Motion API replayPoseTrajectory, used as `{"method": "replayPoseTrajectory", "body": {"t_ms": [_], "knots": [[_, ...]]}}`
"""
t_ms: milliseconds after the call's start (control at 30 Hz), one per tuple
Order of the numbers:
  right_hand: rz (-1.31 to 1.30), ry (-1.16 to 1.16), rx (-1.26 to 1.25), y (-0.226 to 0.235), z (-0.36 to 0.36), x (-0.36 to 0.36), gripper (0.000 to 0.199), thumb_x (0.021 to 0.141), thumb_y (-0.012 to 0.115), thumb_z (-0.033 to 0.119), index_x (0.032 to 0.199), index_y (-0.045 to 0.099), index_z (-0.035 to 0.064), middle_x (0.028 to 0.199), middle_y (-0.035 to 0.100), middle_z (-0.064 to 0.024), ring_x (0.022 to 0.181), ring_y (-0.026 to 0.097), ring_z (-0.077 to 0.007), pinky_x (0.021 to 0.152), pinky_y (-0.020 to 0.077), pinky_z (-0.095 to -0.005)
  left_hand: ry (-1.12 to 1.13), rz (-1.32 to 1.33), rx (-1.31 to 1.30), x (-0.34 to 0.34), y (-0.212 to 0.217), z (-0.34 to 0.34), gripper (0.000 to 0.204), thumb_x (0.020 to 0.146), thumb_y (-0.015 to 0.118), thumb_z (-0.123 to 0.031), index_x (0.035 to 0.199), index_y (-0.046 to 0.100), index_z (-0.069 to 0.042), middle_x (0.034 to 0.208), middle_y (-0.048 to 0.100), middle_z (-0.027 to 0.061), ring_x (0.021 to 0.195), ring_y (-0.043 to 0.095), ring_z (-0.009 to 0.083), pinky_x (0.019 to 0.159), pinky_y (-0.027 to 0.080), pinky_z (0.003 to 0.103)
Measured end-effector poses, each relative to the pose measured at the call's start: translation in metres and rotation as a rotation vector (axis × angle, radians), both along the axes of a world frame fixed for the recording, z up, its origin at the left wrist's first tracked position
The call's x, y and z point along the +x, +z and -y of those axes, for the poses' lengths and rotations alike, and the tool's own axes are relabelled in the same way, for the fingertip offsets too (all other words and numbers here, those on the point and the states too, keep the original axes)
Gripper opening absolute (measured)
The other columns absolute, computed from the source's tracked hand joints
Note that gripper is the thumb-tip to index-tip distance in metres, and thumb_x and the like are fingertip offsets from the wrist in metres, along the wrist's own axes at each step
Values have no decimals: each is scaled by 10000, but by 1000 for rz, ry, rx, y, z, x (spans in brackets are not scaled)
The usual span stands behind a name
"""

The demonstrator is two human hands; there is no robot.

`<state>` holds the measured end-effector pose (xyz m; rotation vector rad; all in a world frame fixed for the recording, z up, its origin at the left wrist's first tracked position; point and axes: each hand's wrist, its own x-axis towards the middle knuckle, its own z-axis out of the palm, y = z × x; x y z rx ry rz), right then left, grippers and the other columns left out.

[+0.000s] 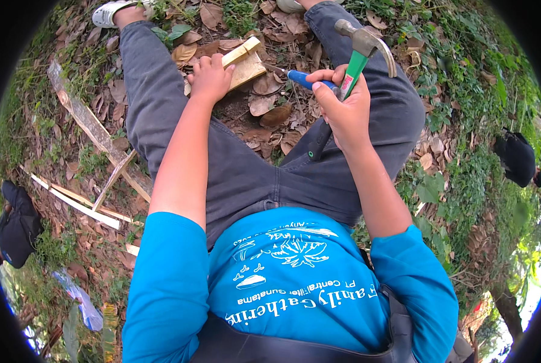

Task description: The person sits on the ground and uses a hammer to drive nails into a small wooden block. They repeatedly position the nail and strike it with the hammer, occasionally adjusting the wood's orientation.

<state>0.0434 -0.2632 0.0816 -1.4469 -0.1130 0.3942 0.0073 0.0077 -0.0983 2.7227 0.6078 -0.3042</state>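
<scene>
Below, leaf-strewn ground (264, 115) is being sat on. A pale wooden block (244, 63), lying between the knees, is being pressed by the curled left hand (210, 77). A green-handled hammer (362, 53) and blue-handled chisel (299, 77) are being gripped together by the closed right hand (345, 107).

Green-handled hammer (362, 53) with grey steel head, blue-handled tool (303, 78) beside it in the right grip; pale yellow wood block (244, 63) under the left grip, on brown leaves (270, 109).

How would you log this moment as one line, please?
left hand: holds wood piece | right hand: grips hammer, blue-handled tool | ground: dry leaves
</scene>
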Motion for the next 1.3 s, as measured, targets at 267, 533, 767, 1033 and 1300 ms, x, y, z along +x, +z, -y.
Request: {"method": "replayPoseTrajectory", "body": {"t_ms": [267,533,767,1033,1300], "knots": [[-71,-58,80,-19,1,4,264,874,662,-16,1006,451,73,1009,712,-129,806,584,-58,727,482,-233,-159,91,-11,-1,12,-11,405,1022,519,-476,1297,520,-178,1225,602,94,1185,537,322,989,332,542],[1,-29,99,-20,-4,3,272,873,665,-11,1005,444,75,989,712,-112,800,582,-52,716,486,-235,-162,186,30,-16,6,-6,374,1016,541,-457,1264,526,-177,1240,506,93,1208,446,322,997,299,515],[-4,-24,130,-17,-13,2,274,885,672,-9,1005,438,67,1007,701,-130,845,604,-78,751,503,-251,-22,235,-42,-14,6,8,346,988,601,-414,1243,541,-188,1245,483,111,1202,468,355,1010,341,553],[12,79,25,-15,-25,-1,269,908,700,26,988,448,71,1007,696,-86,837,585,-67,755,493,-246,-6,218,-54,-7,27,23,330,930,683,-320,1189,565,-152,1171,538,112,1176,521,356,965,419,541],[138,125,0,-11,-36,0,277,936,744,104,919,470,61,968,679,-56,835,581,-73,758,491,-251,-189,244,99,-7,48,21,413,794,817,-287,1123,619,-137,1043,598,66,982,650,296,780,562,429]]}}
